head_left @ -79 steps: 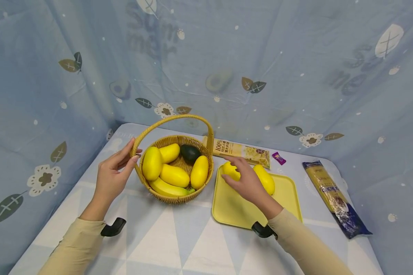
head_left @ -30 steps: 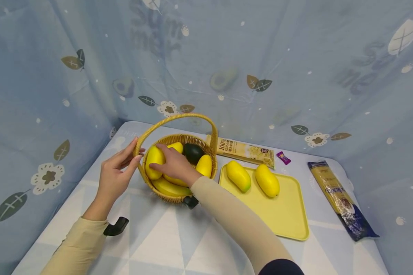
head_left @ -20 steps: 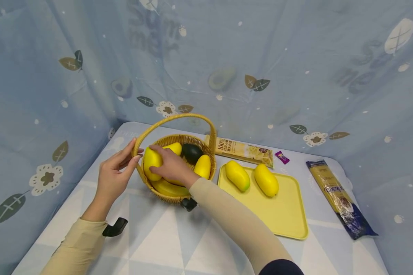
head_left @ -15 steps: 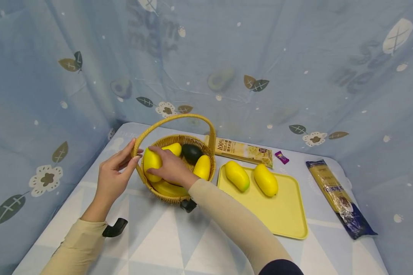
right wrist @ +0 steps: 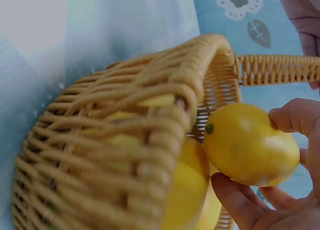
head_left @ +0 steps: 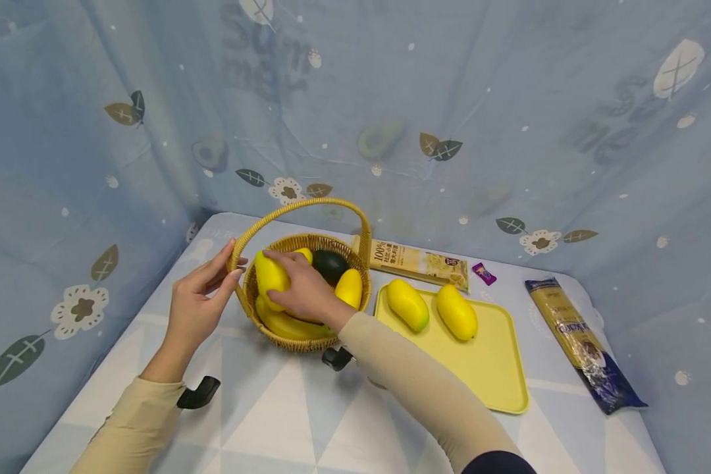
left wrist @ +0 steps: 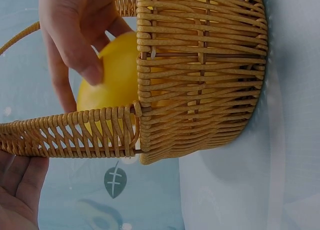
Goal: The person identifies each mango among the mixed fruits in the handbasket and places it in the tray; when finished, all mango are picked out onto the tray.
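Observation:
A wicker basket (head_left: 299, 345) with a tall arched handle stands on the table, left of centre. My left hand (head_left: 197, 299) holds the left side of that handle between thumb and fingers. Inside the basket my right hand (head_left: 311, 289) grips a yellow mango (head_left: 270, 275), its thumb and fingers spread around the fruit. In the right wrist view, this mango (right wrist: 250, 142) is raised at the rim, over other yellow fruit. A banana (head_left: 287, 324), a dark green avocado (head_left: 330, 266) and another mango (head_left: 349, 288) lie in the basket; my right hand partly hides the rest.
Right of the basket is a yellow tray (head_left: 492, 375) bearing two mangoes, one green-tipped (head_left: 407, 305), one plain yellow (head_left: 457, 313). Behind lie a pasta packet (head_left: 421, 264) and a purple-wrapped candy (head_left: 484, 273). A blue and gold packet (head_left: 586, 349) lies far right. Patterned curtains enclose the table.
From above the tray, my right hand moved left into the basket, took hold of the mango, and has now lifted it slightly rightward. My left hand stayed at the handle.

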{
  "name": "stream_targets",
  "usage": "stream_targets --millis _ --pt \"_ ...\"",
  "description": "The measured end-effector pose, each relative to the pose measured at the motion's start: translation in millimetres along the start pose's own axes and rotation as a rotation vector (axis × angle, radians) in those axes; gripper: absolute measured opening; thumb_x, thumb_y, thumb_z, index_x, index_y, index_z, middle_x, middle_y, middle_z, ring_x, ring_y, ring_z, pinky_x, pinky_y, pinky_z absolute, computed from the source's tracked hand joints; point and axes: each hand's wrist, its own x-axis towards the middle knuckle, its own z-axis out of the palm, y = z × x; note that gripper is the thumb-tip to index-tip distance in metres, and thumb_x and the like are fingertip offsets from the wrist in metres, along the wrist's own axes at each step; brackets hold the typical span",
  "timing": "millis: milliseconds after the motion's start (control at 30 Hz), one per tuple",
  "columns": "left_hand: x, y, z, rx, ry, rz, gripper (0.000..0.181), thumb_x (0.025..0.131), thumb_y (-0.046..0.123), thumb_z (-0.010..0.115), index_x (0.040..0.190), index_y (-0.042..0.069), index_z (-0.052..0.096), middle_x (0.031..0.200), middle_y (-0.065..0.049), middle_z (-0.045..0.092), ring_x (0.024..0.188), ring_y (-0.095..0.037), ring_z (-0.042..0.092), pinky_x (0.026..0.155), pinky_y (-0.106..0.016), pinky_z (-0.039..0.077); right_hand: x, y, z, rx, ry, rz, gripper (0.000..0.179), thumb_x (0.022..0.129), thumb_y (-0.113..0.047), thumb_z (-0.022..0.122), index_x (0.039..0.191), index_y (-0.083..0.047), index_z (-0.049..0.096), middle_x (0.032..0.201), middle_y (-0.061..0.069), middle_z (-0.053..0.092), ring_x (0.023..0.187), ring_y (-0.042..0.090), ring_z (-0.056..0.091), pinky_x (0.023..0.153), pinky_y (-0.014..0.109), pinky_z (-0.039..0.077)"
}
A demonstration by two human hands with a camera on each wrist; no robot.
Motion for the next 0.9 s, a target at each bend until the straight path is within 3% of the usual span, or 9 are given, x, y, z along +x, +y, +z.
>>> stream_targets --millis 300,500,700,900 --pt "-0.3 -2.0 1.4 0.018 0.001 -0.007 0.068 0.085 -0.017 0.071 0.146 0.01 0.057 0.113 -0.019 0.074 0.106 0.01 0.062 0.086 -0.008 0.05 -14.2 19 -16 0.045 0.006 0.003 0.072 0.095 -0.028 0.072 0.158 -0.033 0.035 0.152 0.005 0.045 0.11 0.015 0.055 0.087 0.03 0.054" --pt "-1.1 0.6 3.1 0.019 0.014 0.001 0.065 0.086 -0.019 0.068 0.145 0.005 0.056 0.111 -0.026 0.072 0.106 0.012 0.061 0.087 -0.006 0.049 -31.6 23 -30 0.124 0.031 0.02 0.071 0.096 -0.028 0.072 0.157 -0.035 0.036 0.15 0.006 0.043 0.117 0.02 0.054 0.09 0.031 0.055" --pt "-0.6 2.3 2.9 0.018 0.009 -0.014 0.069 0.085 -0.018 0.07 0.146 0.01 0.056 0.113 -0.022 0.073 0.106 0.011 0.062 0.086 -0.007 0.05 -51.6 30 -46 0.188 0.054 0.02 0.07 0.096 -0.026 0.071 0.157 -0.035 0.037 0.153 0.006 0.039 0.122 0.026 0.055 0.088 0.031 0.057" --pt "2.8 22.6 0.4 0.016 0.017 0.002 0.065 0.086 -0.02 0.068 0.145 0.006 0.056 0.111 -0.026 0.072 0.105 0.012 0.061 0.086 -0.007 0.05 -75.2 43 -58 0.242 0.068 0.03 0.071 0.096 -0.022 0.072 0.156 -0.036 0.037 0.156 0.003 0.037 0.122 0.028 0.056 0.087 0.031 0.059"
